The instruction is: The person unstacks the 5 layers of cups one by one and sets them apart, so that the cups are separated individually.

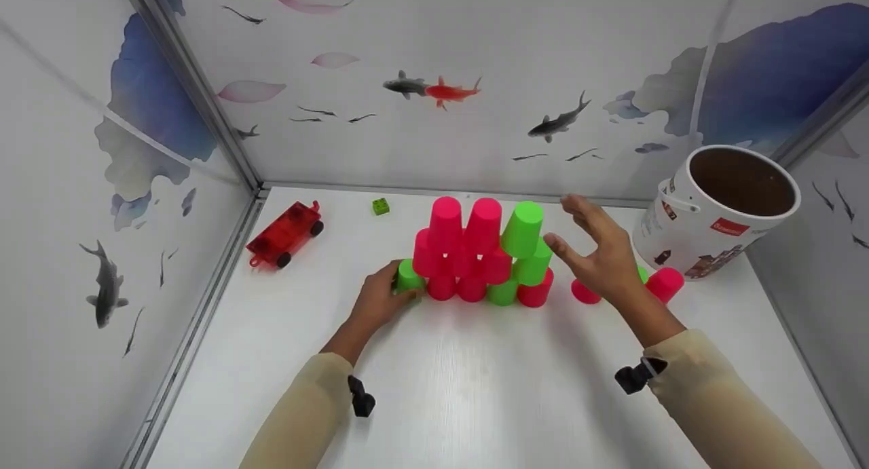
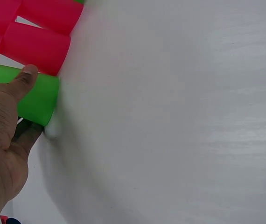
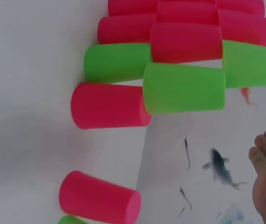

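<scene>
So, starting at the white counter's back-left corner, a see-through red plastic toy car is sitting there, with a tiny green studded block resting near the back edge. Next, the left hand is gripping a bright green tapered plastic cup, fingers and thumb curling round its sides, at the bottom row's left end. Hot-pink and green upside-down plastic cups are standing in three tiers nearer the back edge. IMO that held cup should be getting tiny nudges only, rim flat, because bumping its neighbours could be toppling everything. The right hand is hovering beside the stack's right end, fingers apart and holding nothing; staying clear of that top green cup seems smart. Further right, a loose hot-pink plastic cup is standing by the white printed bucket at the back-right corner.
</scene>
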{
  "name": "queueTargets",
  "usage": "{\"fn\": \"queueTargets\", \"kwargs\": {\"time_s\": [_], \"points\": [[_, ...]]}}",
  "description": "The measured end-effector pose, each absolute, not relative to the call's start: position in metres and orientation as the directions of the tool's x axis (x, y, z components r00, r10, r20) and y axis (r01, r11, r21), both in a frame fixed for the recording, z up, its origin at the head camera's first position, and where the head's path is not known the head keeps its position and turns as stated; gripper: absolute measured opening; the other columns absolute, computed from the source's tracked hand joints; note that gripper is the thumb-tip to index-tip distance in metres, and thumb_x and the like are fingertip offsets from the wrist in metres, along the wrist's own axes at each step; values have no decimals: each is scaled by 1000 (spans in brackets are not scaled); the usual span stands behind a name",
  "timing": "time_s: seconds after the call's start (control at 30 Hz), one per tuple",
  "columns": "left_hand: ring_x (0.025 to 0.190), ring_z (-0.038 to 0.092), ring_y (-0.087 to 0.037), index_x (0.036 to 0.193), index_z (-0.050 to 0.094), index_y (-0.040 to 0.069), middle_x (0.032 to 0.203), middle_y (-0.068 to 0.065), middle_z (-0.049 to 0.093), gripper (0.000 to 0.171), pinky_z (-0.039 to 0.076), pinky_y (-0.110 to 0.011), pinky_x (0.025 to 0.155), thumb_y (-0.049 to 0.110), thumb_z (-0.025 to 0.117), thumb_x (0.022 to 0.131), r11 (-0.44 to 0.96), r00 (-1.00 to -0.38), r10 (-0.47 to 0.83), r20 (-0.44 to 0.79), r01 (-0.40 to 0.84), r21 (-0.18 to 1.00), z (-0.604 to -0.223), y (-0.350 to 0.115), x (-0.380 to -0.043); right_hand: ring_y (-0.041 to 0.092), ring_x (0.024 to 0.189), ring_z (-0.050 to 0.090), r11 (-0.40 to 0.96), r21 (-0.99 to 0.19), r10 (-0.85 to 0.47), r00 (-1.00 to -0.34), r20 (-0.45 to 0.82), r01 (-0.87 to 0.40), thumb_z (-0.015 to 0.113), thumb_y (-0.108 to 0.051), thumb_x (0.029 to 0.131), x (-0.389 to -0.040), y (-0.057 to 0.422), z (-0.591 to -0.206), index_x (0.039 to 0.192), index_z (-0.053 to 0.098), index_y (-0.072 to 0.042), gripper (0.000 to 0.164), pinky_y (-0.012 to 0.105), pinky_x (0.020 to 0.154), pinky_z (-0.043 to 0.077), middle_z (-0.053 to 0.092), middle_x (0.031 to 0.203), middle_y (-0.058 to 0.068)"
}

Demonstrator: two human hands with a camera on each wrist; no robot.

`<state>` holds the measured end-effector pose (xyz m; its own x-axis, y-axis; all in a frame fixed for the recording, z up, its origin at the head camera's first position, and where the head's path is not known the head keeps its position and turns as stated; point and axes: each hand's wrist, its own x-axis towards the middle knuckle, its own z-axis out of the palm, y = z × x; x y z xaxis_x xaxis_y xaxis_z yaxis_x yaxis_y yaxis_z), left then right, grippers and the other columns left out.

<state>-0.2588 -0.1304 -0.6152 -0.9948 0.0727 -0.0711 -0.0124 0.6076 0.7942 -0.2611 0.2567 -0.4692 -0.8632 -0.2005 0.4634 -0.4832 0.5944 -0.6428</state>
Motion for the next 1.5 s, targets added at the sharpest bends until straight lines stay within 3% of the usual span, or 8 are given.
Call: {"fn": "queueTargets", "kwargs": {"time_s": [0.1, 0.17, 0.3, 0.53, 0.9, 1.03, 1.17, 1.5], "points": [[141, 64, -29, 155, 60, 17, 150, -6, 70, 66, 53, -50, 123, 32, 87, 97, 612, -995, 72, -64, -7, 791, -615, -131, -259, 38, 148, 62, 589, -634, -258, -860, 440, -501, 87, -22, 98, -265, 241, -462, 162, 52, -5, 75, 48, 120, 52, 62, 159, 17], [142, 63, -29, 155, 59, 17, 151, -5, 70, 67, 52, -50, 124, 33, 88, 97, 614, -995, 68, -68, -12, 789, -615, -131, -259, 38, 149, 61, 596, -636, -282, -870, 406, -490, 86, -26, 99, -267, 233, -460, 163, 52, -7, 76, 53, 119, 53, 61, 160, 16], [142, 63, -28, 155, 59, 17, 150, -5, 70, 66, 52, -50, 124, 34, 87, 97, 612, -995, 69, -69, -13, 791, -615, -131, -259, 38, 148, 62, 598, -659, -299, -890, 344, -455, 85, -29, 100, -273, 221, -459, 163, 51, -7, 75, 54, 118, 54, 63, 158, 15], [141, 62, -29, 155, 59, 18, 150, -5, 69, 67, 53, -50, 123, 35, 87, 97, 604, -995, 74, -70, -11, 797, -616, -132, -258, 38, 138, 68, 560, -710, -292, -904, 312, -426, 86, -18, 98, -277, 216, -461, 155, 59, -8, 64, 58, 111, 60, 71, 144, 12], [142, 62, -29, 156, 58, 18, 151, -5, 69, 67, 53, -49, 123, 34, 87, 97, 602, -995, 76, -69, -9, 798, -617, -131, -258, 36, 132, 72, 595, -671, -260, -895, 361, -443, 87, -13, 96, -270, 233, -449, 150, 62, -7, 60, 45, 107, 60, 74, 138, 12], [139, 64, -29, 155, 59, 18, 148, -5, 70, 67, 54, -48, 121, 32, 88, 96, 608, -995, 79, -55, 4, 794, -617, -132, -258, 38, 133, 72, 617, -664, -228, -903, 364, -423, 86, -16, 98, -268, 253, -444, 150, 62, -7, 58, 22, 106, 57, 75, 138, 12], [137, 64, -28, 155, 59, 18, 147, -5, 70, 67, 55, -48, 120, 33, 88, 96, 607, -996, 82, -48, 12, 794, -618, -132, -258, 41, 133, 72, 629, -666, -190, -910, 370, -402, 86, -17, 98, -262, 279, -442, 150, 62, -7, 58, 1, 100, 46, 74, 138, 13], [138, 63, -28, 156, 58, 17, 147, -5, 70, 67, 55, -48, 120, 33, 87, 97, 608, -995, 89, -53, 12, 794, -617, -133, -257, 46, 129, 73, 693, -659, -85, -941, 328, -292, 89, -23, 96, -238, 336, -475, 149, 60, -1, 64, 2, 101, 46, 73, 138, 19]]}}
